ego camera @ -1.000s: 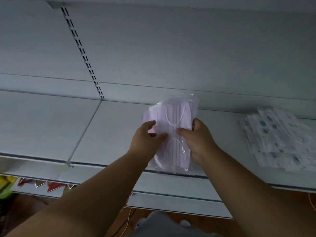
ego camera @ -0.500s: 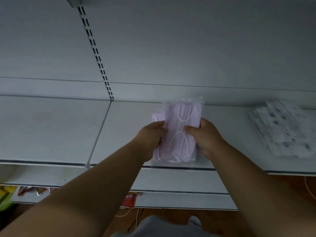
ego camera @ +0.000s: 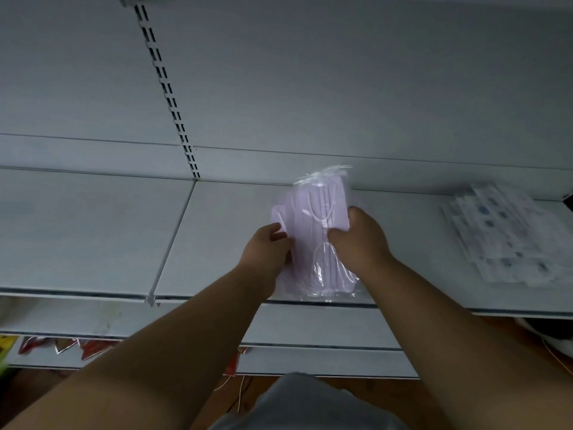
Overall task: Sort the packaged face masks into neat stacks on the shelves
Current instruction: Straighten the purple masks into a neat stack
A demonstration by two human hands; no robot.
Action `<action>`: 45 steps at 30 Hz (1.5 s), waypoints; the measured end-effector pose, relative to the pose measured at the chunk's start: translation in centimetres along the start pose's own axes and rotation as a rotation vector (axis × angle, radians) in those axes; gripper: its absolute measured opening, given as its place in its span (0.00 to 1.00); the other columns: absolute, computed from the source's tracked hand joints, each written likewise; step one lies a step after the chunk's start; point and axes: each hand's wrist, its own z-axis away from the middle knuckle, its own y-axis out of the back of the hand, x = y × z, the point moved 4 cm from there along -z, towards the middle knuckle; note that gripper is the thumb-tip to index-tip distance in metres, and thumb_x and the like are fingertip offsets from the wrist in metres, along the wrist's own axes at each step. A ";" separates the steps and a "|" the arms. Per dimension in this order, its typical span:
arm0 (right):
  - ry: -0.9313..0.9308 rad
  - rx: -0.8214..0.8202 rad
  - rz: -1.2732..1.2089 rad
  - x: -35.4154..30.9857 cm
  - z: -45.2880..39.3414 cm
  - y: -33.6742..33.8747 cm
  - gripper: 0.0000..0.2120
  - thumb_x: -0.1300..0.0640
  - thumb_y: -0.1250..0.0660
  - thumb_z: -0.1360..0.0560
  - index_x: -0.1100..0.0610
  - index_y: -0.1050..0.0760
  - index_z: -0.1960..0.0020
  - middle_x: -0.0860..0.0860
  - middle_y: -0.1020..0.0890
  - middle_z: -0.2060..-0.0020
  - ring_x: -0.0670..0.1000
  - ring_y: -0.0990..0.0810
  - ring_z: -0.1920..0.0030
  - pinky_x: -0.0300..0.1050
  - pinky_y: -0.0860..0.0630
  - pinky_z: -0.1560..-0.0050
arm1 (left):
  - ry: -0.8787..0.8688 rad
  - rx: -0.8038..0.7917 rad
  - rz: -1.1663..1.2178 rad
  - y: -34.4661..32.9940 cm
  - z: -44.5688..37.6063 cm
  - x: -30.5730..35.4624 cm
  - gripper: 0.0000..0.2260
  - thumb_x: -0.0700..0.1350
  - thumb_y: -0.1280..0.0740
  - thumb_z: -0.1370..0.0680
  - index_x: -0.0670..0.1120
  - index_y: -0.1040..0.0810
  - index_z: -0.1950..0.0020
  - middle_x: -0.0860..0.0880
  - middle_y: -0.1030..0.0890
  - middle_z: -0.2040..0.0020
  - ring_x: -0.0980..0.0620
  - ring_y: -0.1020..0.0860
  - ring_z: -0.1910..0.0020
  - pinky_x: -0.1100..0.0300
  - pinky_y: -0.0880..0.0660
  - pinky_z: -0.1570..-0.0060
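A clear plastic pack of pale purple face masks (ego camera: 313, 225) with white ear loops lies lengthwise over the middle of the grey shelf (ego camera: 217, 231), its near end at the front lip. My left hand (ego camera: 266, 252) grips its left edge with thumb on top. My right hand (ego camera: 359, 240) holds the right side, fingers curled over the pack. A second purple pack seems to sit underneath, showing at the left. A loose, fanned pile of white packaged masks with blue print (ego camera: 508, 237) lies on the same shelf at the right.
A slotted upright (ego camera: 169, 94) runs down the shelf's back panel, and a seam divides the left shelf bay (ego camera: 80, 231) from this one. A lower shelf edge (ego camera: 310, 346) juts out below. Red and yellow packaging (ego camera: 62, 346) shows at the lower left.
The purple pack has come down from a raised tilt to sit on the shelf. My hands stay on its two sides, the left now more open at the edge.
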 end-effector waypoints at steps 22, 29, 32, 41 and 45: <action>-0.156 -0.205 -1.019 -0.7 2.2 -2.7 0.15 0.71 0.35 0.23 0.57 0.20 0.42 0.57 0.15 0.49 0.60 0.17 0.47 0.61 0.21 0.43 | -0.172 0.061 -0.153 6.4 2.5 2.7 0.05 0.39 0.34 0.20 0.42 0.19 0.53 0.44 0.17 0.57 0.45 0.18 0.59 0.50 0.17 0.53; -0.150 -0.225 -1.070 -1.1 1.9 -2.9 0.16 0.71 0.38 0.23 0.58 0.20 0.41 0.59 0.15 0.48 0.61 0.17 0.47 0.61 0.22 0.43 | -0.136 0.250 -0.117 10.9 1.4 1.6 0.08 0.44 0.42 0.20 0.50 0.23 0.50 0.45 0.19 0.54 0.45 0.21 0.56 0.48 0.21 0.52; -0.149 -0.291 -1.129 -1.7 1.8 -3.6 0.17 0.71 0.39 0.23 0.60 0.23 0.37 0.61 0.16 0.46 0.62 0.17 0.46 0.59 0.22 0.45 | -0.160 0.247 -0.150 12.1 1.1 1.3 0.06 0.46 0.38 0.20 0.52 0.22 0.50 0.49 0.19 0.61 0.48 0.22 0.64 0.55 0.25 0.62; 0.057 -0.299 -0.682 -3.8 -0.2 -1.5 0.15 0.69 0.33 0.25 0.51 0.19 0.48 0.54 0.15 0.52 0.58 0.17 0.49 0.62 0.23 0.39 | -0.283 0.102 -0.781 15.0 -0.9 4.8 0.06 0.44 0.35 0.21 0.52 0.22 0.45 0.50 0.19 0.55 0.49 0.21 0.59 0.61 0.28 0.63; 0.278 -0.430 -0.090 -8.0 -0.7 -2.5 0.06 0.60 0.30 0.27 0.51 0.19 0.52 0.50 0.16 0.55 0.51 0.18 0.53 0.45 0.23 0.49 | -0.287 -0.133 -0.922 14.0 -1.2 6.9 0.06 0.41 0.31 0.23 0.53 0.22 0.52 0.53 0.21 0.58 0.54 0.22 0.60 0.64 0.28 0.63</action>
